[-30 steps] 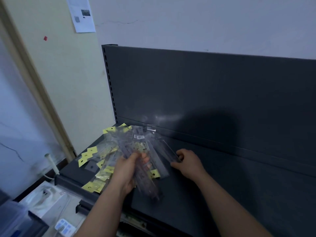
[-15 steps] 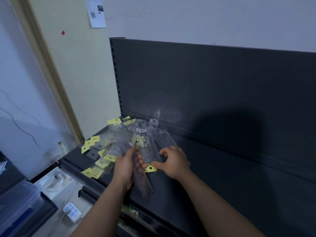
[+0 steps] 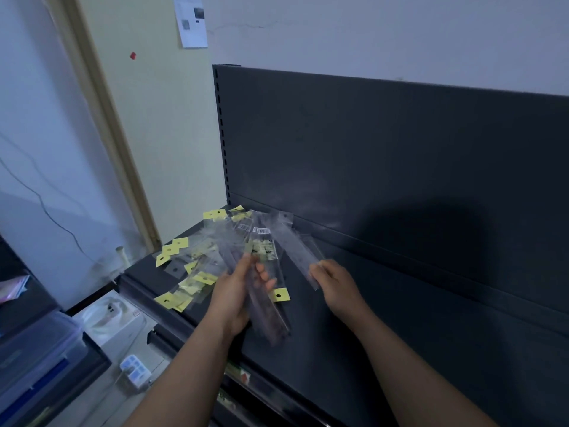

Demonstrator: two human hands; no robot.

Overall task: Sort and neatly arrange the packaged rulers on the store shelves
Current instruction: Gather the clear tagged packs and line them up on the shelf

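Nothing can be read for certain; the ruler packets (image 3: 261, 241) carry white barcode stickers (image 3: 261, 231) and blurred dark print on a pale label; the paper sheet (image 3: 193, 20) on the wall is too small to read.

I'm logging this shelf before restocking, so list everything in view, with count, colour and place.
Loose packaged rulers: too many and too overlapped to count, clear sleeves with yellow hang tabs, heaped on the left end of the shelf.
Held bundle: several packs, clear, fanned in the left hand.
Single pack: one, clear, pinched at its near end by the right hand.
Shelf: one, dark grey, with an upright back panel.
Paper sheet: one, white, stuck on the wall above.
Plastic bin: one, translucent with blue, floor at left.
Power strip: one, white, on the floor.
Left hand; right hand.
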